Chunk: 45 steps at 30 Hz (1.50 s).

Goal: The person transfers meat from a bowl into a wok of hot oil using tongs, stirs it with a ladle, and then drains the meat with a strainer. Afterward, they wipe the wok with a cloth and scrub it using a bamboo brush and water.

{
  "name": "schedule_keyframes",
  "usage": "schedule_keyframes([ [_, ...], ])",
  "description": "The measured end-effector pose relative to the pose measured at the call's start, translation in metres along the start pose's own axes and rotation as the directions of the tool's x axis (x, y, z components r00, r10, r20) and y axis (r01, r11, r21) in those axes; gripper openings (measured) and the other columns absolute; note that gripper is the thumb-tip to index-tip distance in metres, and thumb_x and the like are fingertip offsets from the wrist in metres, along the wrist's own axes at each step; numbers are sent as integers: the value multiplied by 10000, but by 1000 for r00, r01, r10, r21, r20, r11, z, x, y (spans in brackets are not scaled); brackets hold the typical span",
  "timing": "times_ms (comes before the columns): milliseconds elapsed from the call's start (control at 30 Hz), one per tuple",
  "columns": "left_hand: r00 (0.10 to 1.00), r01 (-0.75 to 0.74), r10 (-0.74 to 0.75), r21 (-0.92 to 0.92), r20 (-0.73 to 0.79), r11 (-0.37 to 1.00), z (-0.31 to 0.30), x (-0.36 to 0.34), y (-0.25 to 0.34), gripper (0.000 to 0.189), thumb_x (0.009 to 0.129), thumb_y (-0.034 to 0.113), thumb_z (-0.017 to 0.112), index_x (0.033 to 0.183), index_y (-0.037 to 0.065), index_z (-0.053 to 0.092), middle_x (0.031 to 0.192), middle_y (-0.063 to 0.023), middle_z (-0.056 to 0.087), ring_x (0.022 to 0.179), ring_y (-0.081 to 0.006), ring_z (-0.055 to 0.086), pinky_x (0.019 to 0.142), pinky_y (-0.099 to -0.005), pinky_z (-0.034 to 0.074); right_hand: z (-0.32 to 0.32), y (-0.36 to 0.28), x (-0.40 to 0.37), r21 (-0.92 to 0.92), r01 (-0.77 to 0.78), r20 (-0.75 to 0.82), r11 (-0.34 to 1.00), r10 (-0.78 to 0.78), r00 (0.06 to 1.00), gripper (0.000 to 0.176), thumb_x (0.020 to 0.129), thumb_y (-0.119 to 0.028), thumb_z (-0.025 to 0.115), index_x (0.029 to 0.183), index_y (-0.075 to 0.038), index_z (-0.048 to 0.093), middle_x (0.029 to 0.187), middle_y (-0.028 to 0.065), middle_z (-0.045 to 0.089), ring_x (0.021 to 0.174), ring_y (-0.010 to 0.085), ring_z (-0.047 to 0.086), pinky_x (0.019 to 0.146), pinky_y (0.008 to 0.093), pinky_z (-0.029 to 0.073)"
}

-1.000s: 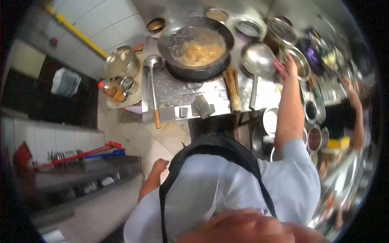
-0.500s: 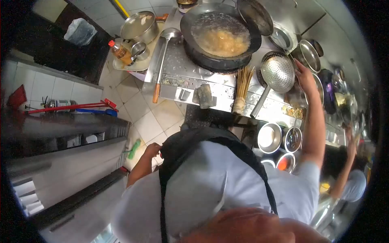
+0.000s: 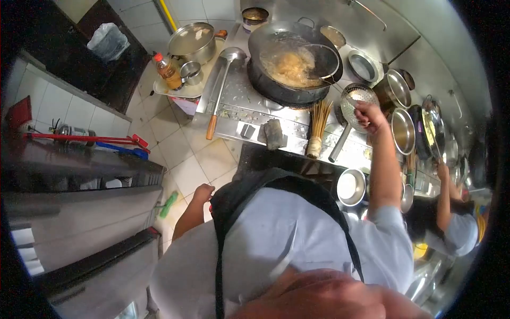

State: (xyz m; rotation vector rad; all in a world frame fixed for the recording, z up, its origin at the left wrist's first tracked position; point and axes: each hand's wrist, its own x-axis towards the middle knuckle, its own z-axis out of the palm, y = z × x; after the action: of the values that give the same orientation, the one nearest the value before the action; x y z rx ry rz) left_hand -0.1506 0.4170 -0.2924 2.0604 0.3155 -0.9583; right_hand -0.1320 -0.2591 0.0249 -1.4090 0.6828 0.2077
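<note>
Floor tiles (image 3: 187, 172) lie left of the counter (image 3: 251, 117). Left hand (image 3: 202, 193), eight o'clock: partly curled; contents indeterminable. Wok (image 3: 257, 47), twelve o'clock: wire skimmer (image 3: 323, 61) in bubbling liquid. Right hand (image 3: 372, 115), one o'clock: closed, apparently gripping the skimmer's handle. Judged step: skimmer work, requiring firm grip.

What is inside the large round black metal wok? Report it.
In the wok: bubbling liquid, a blurred golden-brown mass and a round dark strainer with a bright metal rim. The liquid and strainer hide the bottom.

Head-worn view down over wok (image 3: 292, 64) and chest
</note>
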Motion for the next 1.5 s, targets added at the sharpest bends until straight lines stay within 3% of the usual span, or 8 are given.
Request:
schedule_keyframes([
  [200, 979, -121, 73, 255, 189, 959, -12, -3, -7, 305, 864, 273, 554, 893, -24, 617, 703, -119, 651, 566, -181, 657, 492, -319, 528, 48, 52, 0, -163, 187, -126, 969, -208, 970, 456, 923, -112, 482, 1369, -28, 440, 617, 13, 523, 382, 113, 401, 339, 254, 294],
  [300, 999, 47, -48, 85, 10, 995, -14, -1, 2, 322, 850, 283, 573, 902, -31, 619, 699, -123, 652, 586, -191, 665, 481, -322, 530, 13, 66, 14, -785, 280, -155, 553, -613, 775, 414, 937, -117, 484, 1337, -10, 490, 794, 109, 651, 584, 193, 563, 547, 309, 451],
  [400, 999, 36, -37, 74, 10, 997, -14, 10, 4, 347, 831, 294, 603, 928, -39, 613, 719, -129, 653, 605, -193, 665, 474, -318, 530, 35, 25, -34, -876, 204, -148, 437, -647, 748, 463, 897, -110, 503, 1358, -85, 472, 966, 251, 644, 879, 391, 642, 800, 416, 476],
  [867, 997, 58, -60, 23, 56, 998, -17, 11, 23, 348, 841, 331, 605, 857, -17, 626, 701, -115, 629, 606, -193, 656, 454, -314, 513, 11, 17, -39, -958, -156, -273, 243, -588, 762, 473, 889, -88, 422, 1354, -150, 485, 995, 298, 612, 917, 437, 610, 801, 506, 464],
  [1067, 999, 48, -49, 54, 16, 997, -22, 8, 21, 343, 849, 337, 593, 870, -4, 625, 721, -109, 632, 622, -186, 660, 463, -318, 519, 15, 10, -9, -936, 97, -182, 338, -701, 690, 422, 888, -113, 497, 1309, -85, 518, 981, 295, 622, 907, 423, 619, 807, 453, 470],
  [1133, 956, -281, 234, 317, 179, 906, -23, 36, -17, 340, 840, 332, 607, 912, -1, 622, 753, -102, 636, 640, -186, 659, 474, -310, 515, 10, 13, 16, -904, 132, -212, 407, -694, 688, 412, 892, -125, 508, 1299, -69, 527, 979, 291, 627, 896, 424, 619, 807, 436, 469],
  [1233, 996, -78, 72, 106, 60, 991, -18, 17, -3, 338, 834, 313, 622, 966, 2, 611, 782, -97, 635, 658, -180, 659, 483, -305, 512, -6, 18, 55, -920, 191, -160, 341, -775, 611, 394, 903, -135, 509, 1282, -31, 536, 878, 230, 658, 784, 354, 642, 728, 406, 480],
  [1500, 995, -99, 89, 212, 55, 972, -38, -19, 13, 334, 834, 288, 631, 962, -19, 597, 797, -92, 629, 672, -180, 671, 487, -316, 523, 25, 27, 94, -372, 205, -151, 905, -276, 949, 364, 921, -138, 501, 1267, -24, 502, 573, 15, 485, 353, 126, 399, 319, 289, 318],
])
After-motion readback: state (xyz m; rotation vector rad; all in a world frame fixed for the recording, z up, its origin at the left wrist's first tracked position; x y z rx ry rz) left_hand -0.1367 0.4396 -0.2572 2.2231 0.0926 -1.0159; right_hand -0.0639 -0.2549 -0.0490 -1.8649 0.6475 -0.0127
